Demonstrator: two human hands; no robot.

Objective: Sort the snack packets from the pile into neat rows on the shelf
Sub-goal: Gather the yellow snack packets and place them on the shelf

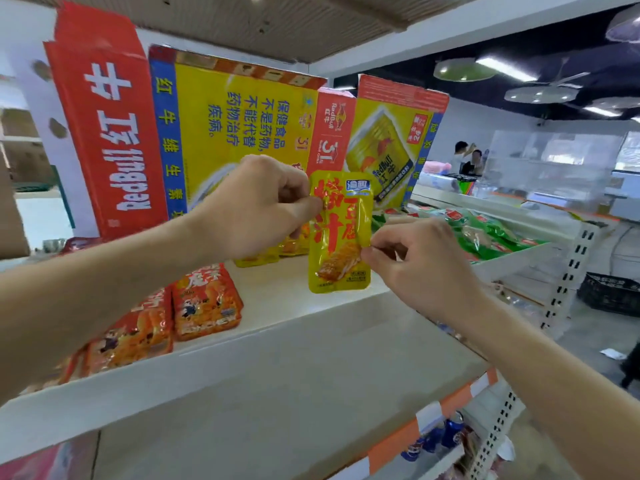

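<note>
A small yellow foil snack packet with red lettering (341, 233) is held upright, face to the camera, in the air over the white shelf board (242, 368), near the middle of the view. The person's left hand (259, 206), at nine o'clock of the packet, pinches its upper left edge between thumb and forefinger, the other fingers curled in. The right hand (415, 261), at four o'clock, nips the right edge about halfway down with its fingertips.

Just behind and below the left hand, at eight o'clock of the packet, a few like yellow packets (256, 259) lie toward the back of the shelf. Farther out at seven o'clock, flat orange-red foil packets (204, 303) run in a row along the shelf front. Glossy green packets (485, 233) are heaped on the neighbouring shelf at three o'clock. Tall cartons stand along the back: a red printed carton (110, 133) at ten o'clock and a yellow printed carton (239, 123) at eleven.

The step in hand appears to be placing this packet with its own kind. It would likely go best laid flat, face up, square beside the yellow ones, edges in line and clear of the orange-red row, and held by both edges until it is down so the slick foil does not slide askew.
</note>
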